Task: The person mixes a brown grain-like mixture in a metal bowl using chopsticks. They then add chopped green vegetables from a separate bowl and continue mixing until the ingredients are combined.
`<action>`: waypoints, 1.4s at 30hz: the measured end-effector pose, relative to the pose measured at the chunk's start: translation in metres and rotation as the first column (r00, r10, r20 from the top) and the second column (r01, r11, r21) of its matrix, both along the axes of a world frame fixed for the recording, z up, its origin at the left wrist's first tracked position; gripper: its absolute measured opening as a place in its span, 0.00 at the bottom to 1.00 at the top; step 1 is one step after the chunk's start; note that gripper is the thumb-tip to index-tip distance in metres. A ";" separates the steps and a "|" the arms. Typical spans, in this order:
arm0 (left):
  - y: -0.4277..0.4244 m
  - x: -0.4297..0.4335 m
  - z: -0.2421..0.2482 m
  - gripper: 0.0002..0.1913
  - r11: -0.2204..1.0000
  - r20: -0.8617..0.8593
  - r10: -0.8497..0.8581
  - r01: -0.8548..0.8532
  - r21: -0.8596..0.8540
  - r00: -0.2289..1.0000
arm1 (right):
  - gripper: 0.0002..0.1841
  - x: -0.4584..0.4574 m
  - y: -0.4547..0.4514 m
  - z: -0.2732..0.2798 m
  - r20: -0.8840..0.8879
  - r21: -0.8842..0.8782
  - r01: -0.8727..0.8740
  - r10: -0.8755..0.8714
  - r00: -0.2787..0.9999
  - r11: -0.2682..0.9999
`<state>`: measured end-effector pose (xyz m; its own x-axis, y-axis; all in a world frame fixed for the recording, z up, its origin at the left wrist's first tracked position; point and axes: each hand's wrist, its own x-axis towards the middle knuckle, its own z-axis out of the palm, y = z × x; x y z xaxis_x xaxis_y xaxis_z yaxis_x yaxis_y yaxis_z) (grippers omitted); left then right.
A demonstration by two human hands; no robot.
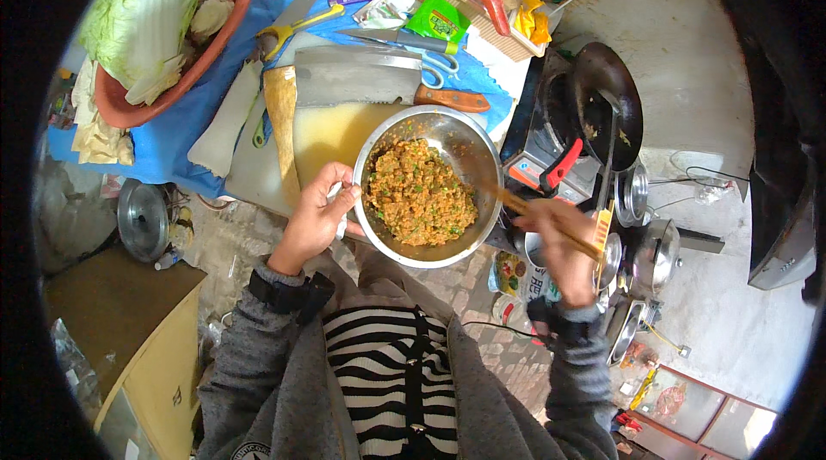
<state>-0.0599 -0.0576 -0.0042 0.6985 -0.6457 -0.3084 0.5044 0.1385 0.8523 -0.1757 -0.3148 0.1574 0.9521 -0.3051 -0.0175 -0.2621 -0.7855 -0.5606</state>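
Observation:
My left hand (322, 215) grips the left rim of a stainless steel bowl (431, 260), with the thumb on the rim and something white, perhaps a cloth or tissue, under the fingers. Inside the bowl lies a brownish minced filling (419, 195) flecked with green. To the right, my right hand (560, 244) is blurred and closed around wooden chopsticks (513, 200), whose tips point into the bowl's right side. Beyond the bowl, a cleaver (358, 76) with a wooden handle lies across a cutting board (335, 127). A wooden rolling pin or handle (280, 131) rests at the board's left.
A Chinese cabbage (148, 14) fills a terracotta-coloured basin (193, 82) at the upper left. Yellow-handled scissors (290, 27) and a kitchen knife (413, 40) lie behind the cleaver. A dark wok (597, 131) and a red-handled pan (560, 166) stand right, near steel pot lids (655, 257).

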 end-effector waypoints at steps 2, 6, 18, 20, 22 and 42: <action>0.001 0.000 0.000 0.05 0.999 0.011 -0.007 0.006 0.042 1.000 | 0.07 0.002 0.000 -0.003 -0.010 -0.149 -0.360 0.362 0.932 0.921; -0.001 -0.001 0.000 0.05 1.000 -0.019 0.021 -0.020 0.012 1.000 | 0.08 -0.006 -0.007 -0.006 0.158 0.134 -0.047 0.025 0.987 0.990; -0.002 -0.003 0.003 0.06 0.999 0.016 0.038 -0.038 0.026 0.999 | 0.13 0.045 -0.057 -0.005 -0.041 0.394 0.064 -0.052 0.998 0.917; -0.002 -0.002 0.003 0.06 0.999 0.022 0.035 -0.036 0.031 0.999 | 0.14 0.053 -0.071 -0.008 -0.030 0.479 0.016 -0.002 1.000 0.878; -0.002 -0.001 0.002 0.06 0.999 0.023 0.037 -0.038 0.032 0.999 | 0.15 0.051 -0.081 -0.008 -0.189 0.349 0.100 -0.035 0.981 0.932; -0.001 -0.001 -0.003 0.05 1.000 0.014 0.010 -0.011 0.023 1.000 | 0.14 0.087 -0.077 -0.001 -0.209 0.409 -0.040 0.136 0.968 0.912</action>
